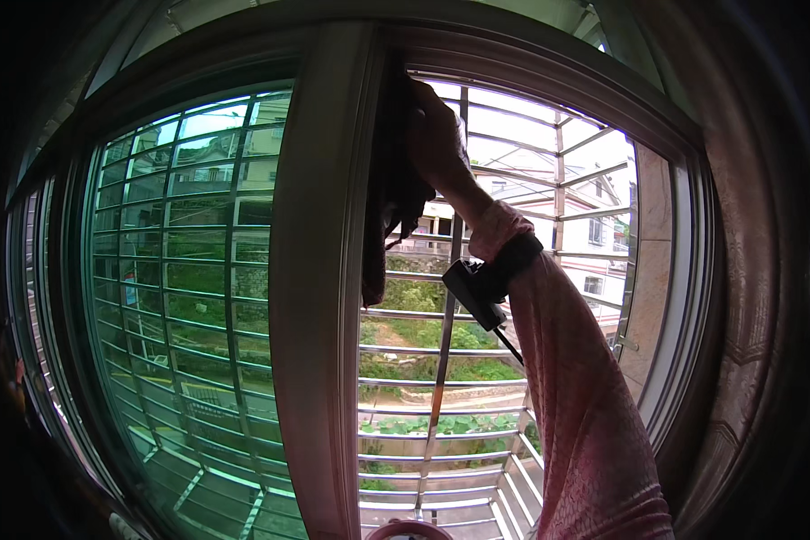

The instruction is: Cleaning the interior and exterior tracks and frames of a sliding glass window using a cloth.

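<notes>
My right hand (439, 135) is raised high and grips a dark cloth (395, 175). The cloth is pressed to the inner side of the upright window frame (327, 270), near its top, and its lower end hangs down along that edge. Shadow hides most of my fingers. A black device on a strap (479, 290) is fastened around my right wrist, over a pink patterned sleeve (574, 378), and a thin cable runs from it. My left hand is out of view.
Left of the upright is a green-tinted glass pane (189, 270). Metal security bars (439, 351) stand outside the opening. The round rim of a pinkish container (408, 526) shows at the bottom. Tiled wall (651, 263) lies beyond the opening's right side, and a brownish patterned surface (749, 304) borders the frame.
</notes>
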Motion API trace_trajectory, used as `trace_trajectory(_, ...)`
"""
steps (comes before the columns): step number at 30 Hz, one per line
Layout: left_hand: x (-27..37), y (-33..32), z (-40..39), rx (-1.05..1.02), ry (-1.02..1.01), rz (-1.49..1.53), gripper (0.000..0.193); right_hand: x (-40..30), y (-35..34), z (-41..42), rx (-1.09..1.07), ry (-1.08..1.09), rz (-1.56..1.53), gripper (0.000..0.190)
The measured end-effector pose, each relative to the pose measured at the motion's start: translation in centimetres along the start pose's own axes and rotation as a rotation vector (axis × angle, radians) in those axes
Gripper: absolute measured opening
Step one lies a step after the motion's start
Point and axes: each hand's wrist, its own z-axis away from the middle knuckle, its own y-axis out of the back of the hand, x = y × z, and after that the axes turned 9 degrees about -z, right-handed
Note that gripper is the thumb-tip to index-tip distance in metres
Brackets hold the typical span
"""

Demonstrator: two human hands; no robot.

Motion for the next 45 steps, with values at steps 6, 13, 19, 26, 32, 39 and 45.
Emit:
trace_trajectory(6, -0.3, -0.1, 0.1, 0.028, -0.034, 0.027, 0.049, 0.3, 6.7, -0.3, -0.060, 0.003, 0.121, 0.037)
trace_trajectory(13, -1.9, -1.0, 0.5, 0.011, 0.020, 0.006, 0.049, 3.2, 20.8, 2.9, 0.096, 0.172, 0.605, 0.040)
trace_trajectory(19, -1.5, -1.6, 1.0, 0.030, 0.094, 0.149, 0.049, 4.2, 32.5, 4.7, 0.240, -0.015, 0.913, 0.041)
trace_trajectory(26, -3.0, -2.5, 1.1, 0.017, 0.122, 0.083, 0.049, 5.9, 43.3, 3.0, 0.398, -0.148, 1.345, 0.037)
trace_trajectory(32, -0.6, -0.7, 1.1, 0.048, 0.101, 0.103, 0.045, 7.8, 41.2, 2.8, 0.280, -0.099, 1.069, 0.039)
trace_trajectory(39, -0.8, -1.1, 0.8, 0.105, 0.016, 0.020, 0.047, 6.4, 24.3, 3.7, 0.167, -0.024, -0.036, 0.024)
trace_trajectory(45, -0.4, -0.8, 1.5, 0.120, 0.062, 0.076, 0.043, 2.7, 7.4, 2.5, 0.087, -0.166, -0.041, 0.028)
